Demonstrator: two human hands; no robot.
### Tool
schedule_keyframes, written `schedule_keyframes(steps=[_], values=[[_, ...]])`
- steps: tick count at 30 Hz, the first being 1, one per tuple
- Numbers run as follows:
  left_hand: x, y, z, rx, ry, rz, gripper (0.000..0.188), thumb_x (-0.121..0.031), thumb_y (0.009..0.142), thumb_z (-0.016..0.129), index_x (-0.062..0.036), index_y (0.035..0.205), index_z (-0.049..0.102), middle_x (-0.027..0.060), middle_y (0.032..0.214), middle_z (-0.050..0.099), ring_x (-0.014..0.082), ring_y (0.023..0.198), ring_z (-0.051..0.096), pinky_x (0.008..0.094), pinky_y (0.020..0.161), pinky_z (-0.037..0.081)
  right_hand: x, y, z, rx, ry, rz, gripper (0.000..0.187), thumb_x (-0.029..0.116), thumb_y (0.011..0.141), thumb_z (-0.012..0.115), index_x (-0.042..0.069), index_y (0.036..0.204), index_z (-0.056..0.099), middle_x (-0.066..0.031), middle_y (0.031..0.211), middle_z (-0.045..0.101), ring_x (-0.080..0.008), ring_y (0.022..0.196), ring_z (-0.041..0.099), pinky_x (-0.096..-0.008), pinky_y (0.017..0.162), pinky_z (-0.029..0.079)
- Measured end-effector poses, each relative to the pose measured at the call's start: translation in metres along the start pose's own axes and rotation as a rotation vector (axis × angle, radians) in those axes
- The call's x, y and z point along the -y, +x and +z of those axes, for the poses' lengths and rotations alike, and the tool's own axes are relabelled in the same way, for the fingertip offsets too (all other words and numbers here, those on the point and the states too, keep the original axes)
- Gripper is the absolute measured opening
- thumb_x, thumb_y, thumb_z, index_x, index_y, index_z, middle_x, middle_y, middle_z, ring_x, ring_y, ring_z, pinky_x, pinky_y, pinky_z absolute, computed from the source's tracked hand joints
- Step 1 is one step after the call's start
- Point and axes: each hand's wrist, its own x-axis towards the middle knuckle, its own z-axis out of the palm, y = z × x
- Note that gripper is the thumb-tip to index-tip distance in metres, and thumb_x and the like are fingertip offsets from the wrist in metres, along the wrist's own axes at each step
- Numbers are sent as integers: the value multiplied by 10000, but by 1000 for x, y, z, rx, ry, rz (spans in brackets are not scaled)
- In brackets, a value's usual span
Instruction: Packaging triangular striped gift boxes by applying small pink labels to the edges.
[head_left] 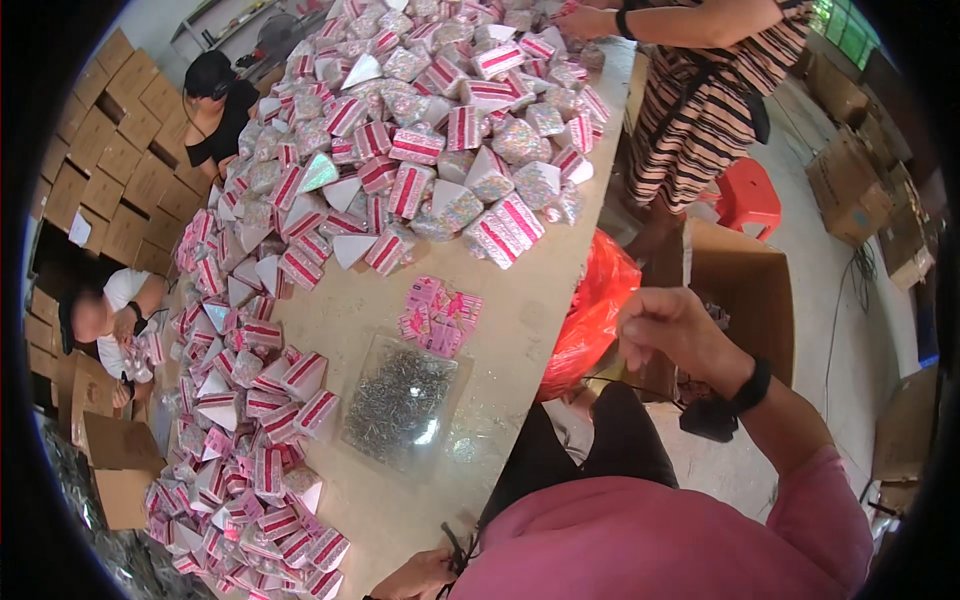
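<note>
On the table: a long pale table [520, 330] runs from the lower middle up toward the top, and every place below is told from it.
Clear bag: one see-through bag of small dark metal pieces [398, 402] lies flat on the table's near part, well apart from both hands.
Pink stack: one small stack of pink packets [440, 316] lies just beyond the clear bag, touching its far corner.
Wedge boxes: far too many to count; triangular packets with red-and-white striped sides and glittery faces form one big heap [440, 130] on the table's far end and one long band [250, 400] down its left edge.
Right hand: the right hand [668, 328] is raised off the table's right edge with its fingers curled tight in a loose fist; a thin dark cord hangs below it, but what it pinches is too small to tell. A black band sits on that wrist.
Left hand: the left hand [418, 577] shows only in part at the table's near end beside dark cords; its grip cannot be told.
Red bag: one red plastic bag [592, 310] bulges just off the table's right edge.
Cartons: one open brown carton [740, 290] stands right of the red bag; stacked brown cartons [110, 150] rise beyond the table's left side.
Stool: one red stool [748, 198] stands right of the table.
People: three others; two sit at the table's left, one in a striped top stands at its far right corner.
</note>
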Motion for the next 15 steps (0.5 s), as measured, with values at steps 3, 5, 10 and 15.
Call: schedule_keyframes(steps=[3,5,10,15], values=[[51,-8,0,85,-336,6,408,-193,833,630,-15,1193,559,136,1101,630,245,1001,595,347,857,460,-18,-2,-12,-95,51,-1,91,88,895,534,27,871,597,-25,704,622,-86,589,604,-190,525,453],[60,-12,-3,143,-590,46,438,-152,802,648,23,1190,546,117,1117,621,233,1009,585,329,869,450,-23,-9,-18,-153,110,10,94,94,891,543,20,872,597,-31,705,623,-91,586,606,-194,522,455],[53,-21,-12,245,-655,44,551,-78,742,673,55,1245,491,104,1199,568,168,1078,530,279,927,404,-27,-35,-25,-177,137,42,105,105,885,553,9,877,596,-43,704,625,-105,576,607,-207,520,458],[35,0,-14,359,-506,14,555,-101,776,637,38,1285,466,98,1172,568,139,1054,511,252,917,389,-25,-52,-23,-214,63,73,102,101,883,546,9,868,590,-50,705,620,-109,577,606,-218,533,475]])
